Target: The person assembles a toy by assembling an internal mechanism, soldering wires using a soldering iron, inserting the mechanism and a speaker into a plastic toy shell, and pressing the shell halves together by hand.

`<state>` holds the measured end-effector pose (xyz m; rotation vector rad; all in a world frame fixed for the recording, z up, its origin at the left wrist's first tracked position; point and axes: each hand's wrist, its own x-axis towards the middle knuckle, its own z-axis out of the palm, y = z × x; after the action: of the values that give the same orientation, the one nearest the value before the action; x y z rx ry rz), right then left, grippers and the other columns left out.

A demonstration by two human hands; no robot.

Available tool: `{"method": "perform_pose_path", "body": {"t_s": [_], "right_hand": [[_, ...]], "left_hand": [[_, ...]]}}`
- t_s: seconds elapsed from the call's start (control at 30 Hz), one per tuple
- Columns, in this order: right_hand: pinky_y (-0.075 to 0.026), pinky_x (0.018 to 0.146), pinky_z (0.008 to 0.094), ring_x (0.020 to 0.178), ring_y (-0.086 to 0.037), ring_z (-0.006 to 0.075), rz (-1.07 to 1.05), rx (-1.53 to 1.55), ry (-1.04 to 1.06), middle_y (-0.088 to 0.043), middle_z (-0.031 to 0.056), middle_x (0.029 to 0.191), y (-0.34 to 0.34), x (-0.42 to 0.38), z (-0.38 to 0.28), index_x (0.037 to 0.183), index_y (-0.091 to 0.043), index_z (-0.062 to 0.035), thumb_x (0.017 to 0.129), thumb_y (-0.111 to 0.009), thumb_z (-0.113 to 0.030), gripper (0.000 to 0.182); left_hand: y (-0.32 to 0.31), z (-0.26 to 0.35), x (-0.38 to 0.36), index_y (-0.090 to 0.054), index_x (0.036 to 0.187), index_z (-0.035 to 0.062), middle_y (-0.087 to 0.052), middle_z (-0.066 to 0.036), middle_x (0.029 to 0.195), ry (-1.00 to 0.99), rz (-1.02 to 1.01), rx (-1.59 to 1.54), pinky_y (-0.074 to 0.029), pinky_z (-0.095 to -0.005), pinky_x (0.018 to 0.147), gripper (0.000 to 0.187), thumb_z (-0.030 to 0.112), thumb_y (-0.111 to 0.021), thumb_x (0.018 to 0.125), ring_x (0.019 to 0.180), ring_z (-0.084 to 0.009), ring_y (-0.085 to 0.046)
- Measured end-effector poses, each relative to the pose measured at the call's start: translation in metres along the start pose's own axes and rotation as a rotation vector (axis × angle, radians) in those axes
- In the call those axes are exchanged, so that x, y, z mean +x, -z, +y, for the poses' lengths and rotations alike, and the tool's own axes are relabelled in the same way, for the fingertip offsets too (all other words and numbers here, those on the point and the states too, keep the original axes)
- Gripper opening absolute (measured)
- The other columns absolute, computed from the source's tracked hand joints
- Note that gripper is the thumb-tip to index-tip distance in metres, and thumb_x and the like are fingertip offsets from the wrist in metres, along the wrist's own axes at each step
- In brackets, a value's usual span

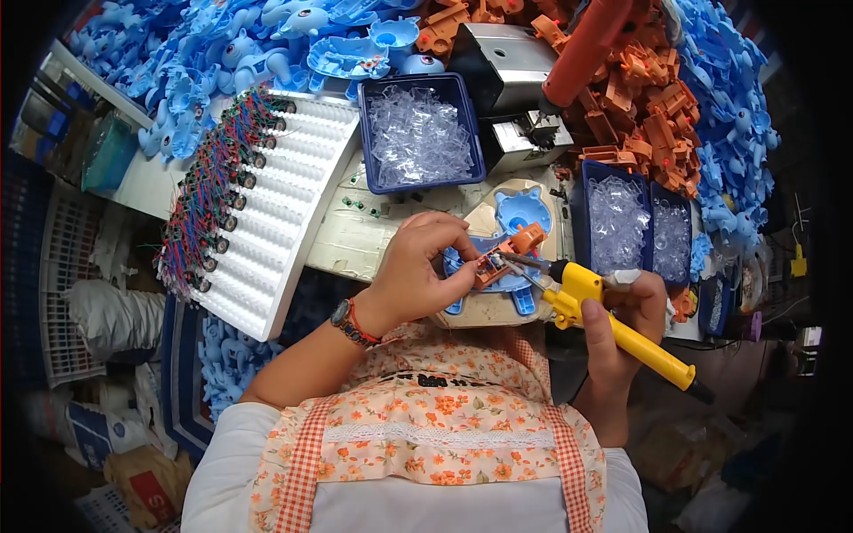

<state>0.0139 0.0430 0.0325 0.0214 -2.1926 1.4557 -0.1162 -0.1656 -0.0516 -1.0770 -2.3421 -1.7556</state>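
My left hand (426, 265) is closed, thumb and fingers pinching the left end of a small orange plastic part (526, 238). That part lies over a blue plastic shell (522, 211) resting on a beige holder (490, 318) at the table's front edge. My right hand (622, 324) is wrapped round a yellow soldering tool (653, 354), whose thin metal tip points left at the orange part. Whether the tip touches it is too small to tell.
Blue bins (366, 169) of clear plastic pieces stand behind and right. A white ridged tray (267, 284) with wired parts is left. Orange parts (613, 93) and blue shells (729, 115) are heaped behind. A red tool (591, 53) hangs overhead.
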Motion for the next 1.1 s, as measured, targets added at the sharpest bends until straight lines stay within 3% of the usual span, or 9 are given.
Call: {"method": "perform_pose_path", "body": {"t_s": [0.2, 0.27, 0.3, 0.37, 0.67, 0.8, 0.87, 0.9, 1.1], "right_hand": [[-0.046, 0.073, 0.0239, 0.081, -0.055, 0.0102, 0.166, 0.06, 0.023, -0.053, 0.0045, 0.099, 0.003, -0.012, 0.011, 0.109, -0.051, -0.0026, 0.08, -0.074, -0.007, 0.037], [-0.047, 0.077, 0.0266, 0.087, -0.054, 0.0121, 0.211, 0.145, 0.099, -0.052, 0.0058, 0.102, 0.007, -0.015, 0.015, 0.113, -0.049, -0.0026, 0.081, -0.073, -0.009, 0.041], [-0.044, 0.094, 0.0339, 0.103, -0.055, 0.0172, 0.152, 0.135, 0.154, -0.055, 0.0095, 0.11, 0.017, -0.02, 0.022, 0.12, -0.048, -0.002, 0.085, -0.07, -0.016, 0.044], [-0.044, 0.094, 0.0341, 0.103, -0.055, 0.0175, 0.148, 0.159, 0.174, -0.056, 0.0102, 0.111, 0.023, -0.026, 0.029, 0.121, -0.048, -0.0021, 0.085, -0.07, -0.017, 0.044], [-0.044, 0.094, 0.0343, 0.102, -0.055, 0.0176, 0.199, 0.137, 0.205, -0.056, 0.0114, 0.112, 0.026, -0.035, 0.035, 0.12, -0.047, -0.0011, 0.086, -0.069, -0.019, 0.044], [-0.044, 0.094, 0.0335, 0.102, -0.055, 0.017, 0.182, 0.148, 0.21, -0.055, 0.0107, 0.111, 0.032, -0.041, 0.03, 0.121, -0.046, -0.0008, 0.087, -0.068, -0.017, 0.044], [-0.044, 0.094, 0.0335, 0.103, -0.055, 0.0167, 0.208, 0.128, 0.2, -0.056, 0.0106, 0.112, 0.035, -0.044, 0.03, 0.122, -0.046, -0.0007, 0.087, -0.068, -0.016, 0.044], [-0.044, 0.095, 0.0335, 0.103, -0.055, 0.0166, 0.219, 0.137, 0.189, -0.056, 0.0104, 0.112, 0.035, -0.045, 0.031, 0.122, -0.046, -0.0006, 0.087, -0.067, -0.015, 0.043], [-0.044, 0.096, 0.0331, 0.103, -0.057, 0.0162, 0.215, 0.18, 0.176, -0.057, 0.0098, 0.113, 0.039, -0.047, 0.037, 0.122, -0.047, -0.0011, 0.088, -0.065, -0.013, 0.04]], "left_hand": [[0.022, 0.002, -0.007, -0.066, 0.089, 0.0031, -0.07, -0.014, 0.102, -0.091, 0.152, -0.076, -0.047, -0.0413, 0.094, 0.013, 0.005, -0.07, 0.077, 0.109, -0.0297, -0.062], [0.038, -0.003, -0.015, -0.066, 0.092, 0.0042, -0.067, -0.013, 0.099, -0.167, 0.193, -0.041, -0.048, -0.0401, 0.088, 0.018, 0.001, -0.07, 0.074, 0.101, -0.0293, -0.062], [0.045, -0.003, -0.021, -0.068, 0.09, 0.0061, -0.063, -0.01, 0.092, -0.23, 0.208, 0.091, -0.048, -0.0389, 0.081, 0.021, 0.0, -0.072, 0.071, 0.091, -0.0284, -0.06], [0.056, 0.005, -0.033, -0.071, 0.091, 0.0105, -0.054, -0.004, 0.08, -0.326, 0.158, 0.283, -0.046, -0.0366, 0.069, 0.028, -0.001, -0.075, 0.065, 0.076, -0.0252, -0.055], [0.034, 0.002, -0.042, -0.071, 0.09, 0.01, -0.055, -0.005, 0.079, -0.255, 0.131, 0.368, -0.045, -0.0358, 0.066, 0.024, 0.003, -0.078, 0.068, 0.074, -0.024, -0.056], [0.032, 0.001, -0.038, -0.067, 0.089, 0.0031, -0.065, -0.009, 0.088, -0.205, 0.188, 0.196, -0.048, -0.032, 0.075, 0.017, -0.002, -0.075, 0.075, 0.083, -0.0213, -0.061], [0.035, 0.003, -0.044, -0.064, 0.092, 0.0006, -0.068, -0.009, 0.092, 0.291, 0.263, -0.473, -0.051, -0.0302, 0.082, 0.007, -0.002, -0.068, 0.086, 0.088, -0.0176, -0.064], [0.04, 0.006, -0.043, -0.062, 0.096, -0.0009, -0.068, -0.009, 0.093, 0.339, 0.219, -0.541, -0.052, -0.0296, 0.087, 0.004, 0.0, -0.063, 0.092, 0.091, -0.0157, -0.065], [0.045, 0.023, -0.038, -0.065, 0.093, 0.0, -0.069, -0.01, 0.093, 0.321, 0.164, -0.642, -0.051, -0.0318, 0.085, 0.007, 0.001, -0.068, 0.088, 0.091, -0.0173, -0.065]]}}
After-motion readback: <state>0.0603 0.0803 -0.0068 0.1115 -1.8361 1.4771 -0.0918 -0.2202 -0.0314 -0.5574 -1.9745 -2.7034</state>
